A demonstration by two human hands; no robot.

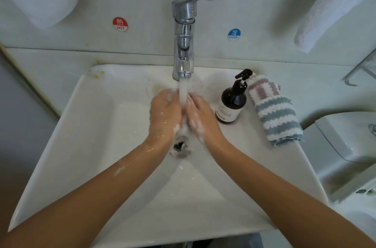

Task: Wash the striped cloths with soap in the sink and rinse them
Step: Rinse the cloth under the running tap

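Left hand [164,113] and right hand [200,116]: held together, palm sides facing, under the running stream of water [183,93], above the drain [180,147]. Both wet, with white soap foam on knuckles and wrists. Fingers point away from the person and curl slightly inward; whether anything is held between the palms cannot be told, as the gap is hidden by water and foam. No cloth is visible in either hand.

Directly beyond the hands: chrome single-lever tap [184,44], water running.

Just right of the right hand: dark brown pump bottle with white label [233,103], upright on the rim of the white ceramic basin [97,125], apart from the hand.

Further right, just beside the bottle: folded fluffy cloths with blue-and-white and mauve-and-white stripes [274,109], lying on the basin's right rim, outside the bowl, well apart from both hands.

On the wall beyond: round red HOT sticker [120,24] to the left, round blue COLD sticker [234,34] to the right.
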